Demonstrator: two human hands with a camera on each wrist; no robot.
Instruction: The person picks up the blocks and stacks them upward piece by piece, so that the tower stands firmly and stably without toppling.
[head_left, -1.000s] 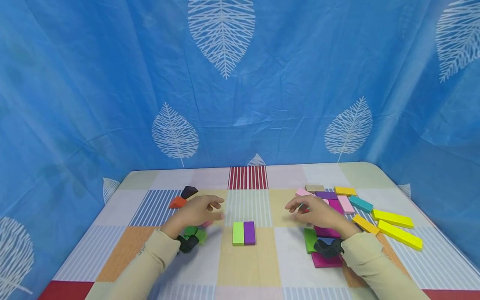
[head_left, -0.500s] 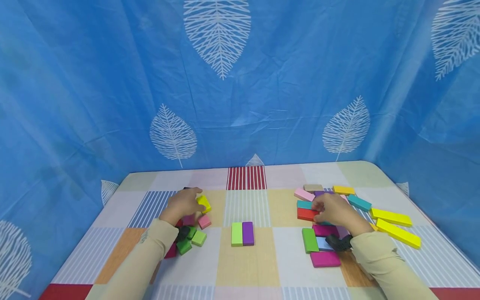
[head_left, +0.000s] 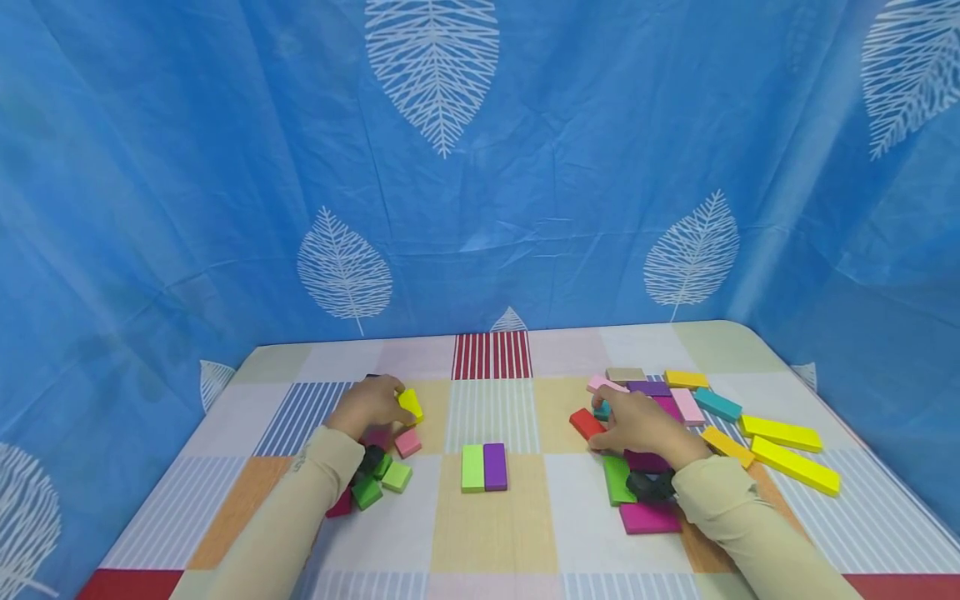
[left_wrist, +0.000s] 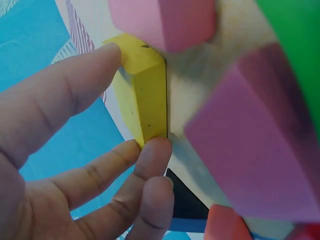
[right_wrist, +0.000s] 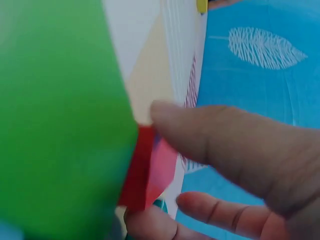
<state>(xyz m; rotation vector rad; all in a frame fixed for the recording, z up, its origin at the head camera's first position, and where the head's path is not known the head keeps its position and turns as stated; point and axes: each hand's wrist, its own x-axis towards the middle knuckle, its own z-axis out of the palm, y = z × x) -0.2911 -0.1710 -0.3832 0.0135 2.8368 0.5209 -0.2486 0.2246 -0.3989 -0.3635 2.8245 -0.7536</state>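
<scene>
Yellow rectangular block of seemingly painted wood (head_left: 410, 405), head view: gripped by left hand (head_left: 369, 407); left of and beyond the centre pair.
Red rectangular block of similar make (head_left: 587, 423), head view: pinched by right hand (head_left: 637, 423); right of and beyond the pair.
Centre pair, head view: lime-green rectangular block (head_left: 472, 468) and purple rectangular block (head_left: 495, 467), side by side; judged the placed part.
Left over, head view: yellow and red not yet beside the pair; loose blocks on both sides of it, so judged early.
Hidden, head view: black wrist strap (head_left: 651, 486) covers blocks right of the pair.
Yellow block, left wrist view: thumb at one end, fingertips at the other; lifted or resting, cannot tell. Pink block (left_wrist: 165, 22) cut off above.
Red block, right wrist view: between thumb and finger; blurred green surface (right_wrist: 60, 110) crowds its edge.
</scene>
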